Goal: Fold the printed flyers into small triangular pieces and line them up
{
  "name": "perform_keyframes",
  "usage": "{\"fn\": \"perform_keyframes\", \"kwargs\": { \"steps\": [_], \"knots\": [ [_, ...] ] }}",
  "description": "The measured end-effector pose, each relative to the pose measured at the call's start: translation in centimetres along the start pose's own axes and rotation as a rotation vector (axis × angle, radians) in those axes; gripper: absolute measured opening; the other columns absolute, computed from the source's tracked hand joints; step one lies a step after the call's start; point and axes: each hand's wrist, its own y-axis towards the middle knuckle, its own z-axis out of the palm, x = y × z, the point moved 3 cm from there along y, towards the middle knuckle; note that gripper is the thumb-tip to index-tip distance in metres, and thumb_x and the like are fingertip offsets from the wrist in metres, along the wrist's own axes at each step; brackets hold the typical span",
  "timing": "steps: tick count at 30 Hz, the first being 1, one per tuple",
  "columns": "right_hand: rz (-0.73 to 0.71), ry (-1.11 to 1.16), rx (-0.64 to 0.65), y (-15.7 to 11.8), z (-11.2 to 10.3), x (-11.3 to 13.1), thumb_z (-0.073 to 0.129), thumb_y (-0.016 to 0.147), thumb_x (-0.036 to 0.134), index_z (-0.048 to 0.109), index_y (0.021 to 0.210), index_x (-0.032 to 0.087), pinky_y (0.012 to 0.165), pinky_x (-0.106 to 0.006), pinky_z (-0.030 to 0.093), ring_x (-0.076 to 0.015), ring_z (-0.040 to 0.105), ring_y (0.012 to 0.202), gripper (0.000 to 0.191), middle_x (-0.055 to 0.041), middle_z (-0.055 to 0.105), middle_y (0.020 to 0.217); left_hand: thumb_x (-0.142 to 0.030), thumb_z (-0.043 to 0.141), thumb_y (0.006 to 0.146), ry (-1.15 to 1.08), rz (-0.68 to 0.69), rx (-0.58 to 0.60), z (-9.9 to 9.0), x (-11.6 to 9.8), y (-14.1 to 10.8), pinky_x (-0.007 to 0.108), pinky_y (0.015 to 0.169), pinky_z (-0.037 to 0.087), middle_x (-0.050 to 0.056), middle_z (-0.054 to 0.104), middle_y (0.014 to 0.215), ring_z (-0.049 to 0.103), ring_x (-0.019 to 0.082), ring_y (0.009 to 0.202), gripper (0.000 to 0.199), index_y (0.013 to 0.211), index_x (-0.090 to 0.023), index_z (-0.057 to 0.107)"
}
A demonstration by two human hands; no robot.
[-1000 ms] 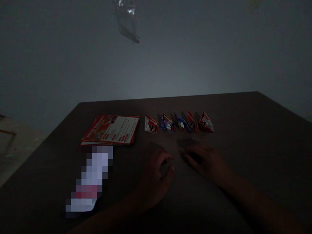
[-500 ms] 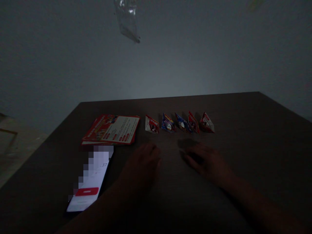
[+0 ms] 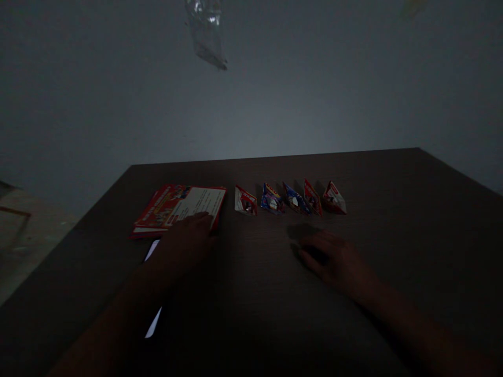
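My left hand (image 3: 188,238) reaches over the near right part of a stack of red and white printed leaflets (image 3: 161,207). Its fingers look stretched out over the top sheet; in the dim light I cannot tell whether they touch it. Under my left forearm lies a phone (image 3: 153,322) with a lit screen, mostly hidden. My right hand (image 3: 334,259) rests on the table, empty, fingers loosely bent and the thumb apart. Beyond it stand several small folded paper pieces in a row, among them a red and white one (image 3: 246,201) and a blue one (image 3: 272,200).
The dark wooden table (image 3: 377,178) has its far edge near a pale wall (image 3: 314,94). A clear plastic bag (image 3: 207,34) hangs on the wall. At the row's right end is another red and white folded piece (image 3: 334,200).
My left hand has moved left and forward from the table's middle to the leaflets, its forearm now covering most of the phone. My right hand has stayed in place.
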Motion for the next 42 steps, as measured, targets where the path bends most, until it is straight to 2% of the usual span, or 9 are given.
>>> {"fn": "perform_keyframes", "kwargs": {
  "steps": [4, 13, 19, 26, 31, 42],
  "knots": [
    [-0.002, 0.004, 0.002, -0.1, -0.1, -0.2, 0.055, 0.086, 0.023, 0.063, 0.097, 0.020, 0.071, -0.033, 0.051, -0.0204, 0.063, 0.081, 0.014, -0.0062, 0.068, 0.089, -0.028, 0.045, 0.084, -0.020, -0.002, 0.018, -0.3, 0.0, 0.4, 0.040, 0.080, 0.048, 0.014, 0.066, 0.107, 0.063, 0.031, 0.096, 0.029, 0.101, -0.015, 0.065],
    [0.004, 0.017, 0.023, -0.1, -0.1, -0.4, 0.054, 0.088, 0.024, 0.063, 0.097, 0.019, 0.075, -0.034, 0.050, -0.0205, 0.062, 0.083, 0.013, -0.0062, 0.067, 0.090, -0.022, 0.036, 0.086, 0.040, -0.023, 0.059, -0.2, 0.5, 1.0, 0.038, 0.078, 0.048, 0.017, 0.068, 0.104, 0.064, 0.029, 0.094, 0.036, 0.104, -0.012, 0.066],
    [0.000, 0.015, -0.007, 0.0, -0.2, -0.4, 0.056, 0.086, 0.023, 0.064, 0.094, 0.020, 0.071, -0.033, 0.051, -0.0205, 0.063, 0.081, 0.012, -0.0067, 0.067, 0.088, -0.024, 0.038, 0.085, 0.088, -0.036, 0.043, -0.4, 0.6, 1.4, 0.038, 0.077, 0.047, 0.017, 0.069, 0.097, 0.064, 0.030, 0.088, 0.034, 0.093, -0.012, 0.069],
    [-0.013, 0.013, -0.020, 0.0, -0.3, -0.3, 0.055, 0.086, 0.024, 0.063, 0.093, 0.020, 0.071, -0.034, 0.052, -0.0212, 0.064, 0.080, 0.012, -0.0064, 0.068, 0.085, -0.031, 0.041, 0.083, 0.065, -0.116, -0.016, -1.1, 1.0, 1.4, 0.038, 0.069, 0.047, 0.017, 0.070, 0.092, 0.065, 0.032, 0.085, 0.036, 0.091, -0.012, 0.071],
    [-0.012, 0.031, -0.010, 0.0, -0.5, -0.2, 0.054, 0.087, 0.023, 0.063, 0.092, 0.020, 0.071, -0.033, 0.052, -0.0205, 0.064, 0.079, 0.011, -0.0064, 0.068, 0.086, -0.031, 0.045, 0.081, 0.009, -0.123, -0.147, -1.7, 1.2, 1.2, 0.035, 0.062, 0.045, 0.012, 0.071, 0.084, 0.065, 0.029, 0.077, 0.027, 0.082, -0.018, 0.068],
    [-0.002, 0.025, -0.021, -0.2, -0.1, -0.6, 0.054, 0.087, 0.024, 0.064, 0.098, 0.020, 0.073, -0.034, 0.052, -0.0208, 0.064, 0.082, 0.015, -0.0065, 0.068, 0.089, -0.035, 0.052, 0.080, 0.023, -0.146, -0.228, -2.5, 0.9, 0.8, 0.035, 0.061, 0.046, 0.009, 0.068, 0.082, 0.064, 0.029, 0.077, 0.018, 0.075, -0.021, 0.062]
  ]
}}
